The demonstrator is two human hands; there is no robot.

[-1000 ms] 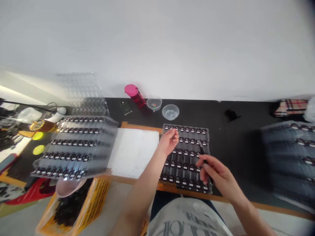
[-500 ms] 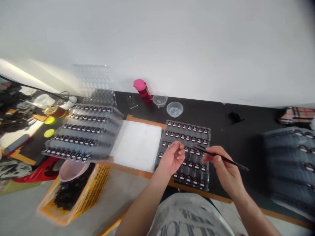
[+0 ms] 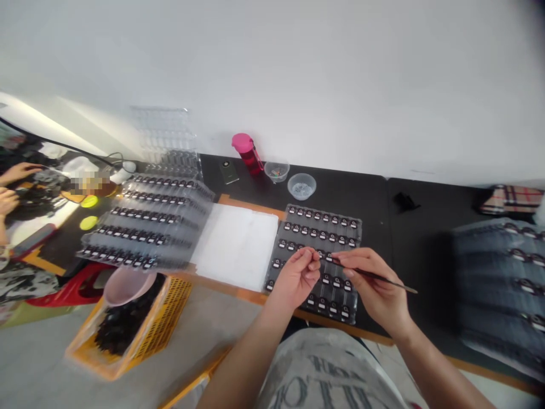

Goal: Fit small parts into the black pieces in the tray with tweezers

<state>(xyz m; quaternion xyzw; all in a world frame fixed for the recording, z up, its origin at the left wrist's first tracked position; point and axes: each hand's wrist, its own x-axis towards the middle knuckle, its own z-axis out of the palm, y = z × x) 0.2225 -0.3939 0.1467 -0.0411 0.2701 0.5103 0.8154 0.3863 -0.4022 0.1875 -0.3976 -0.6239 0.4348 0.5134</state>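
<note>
While my right hand point(image 3: 377, 287) grips a thin dark tool point(image 3: 389, 279) over the tray point(image 3: 326, 226) of small black parts point(image 3: 326, 217) on the bench point(image 3: 366, 199), my curled left hand point(image 3: 299, 275), contents unclear, should hold steady near its tip.

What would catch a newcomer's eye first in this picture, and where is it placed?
Probably the pink-capped bottle, bright against the black table, near the wall. Next, perhaps the right hand, holding a slim dark tool, and the curled left hand, both over a tray of small dark parts. Lower left, a yellow crate also stands out.
</note>
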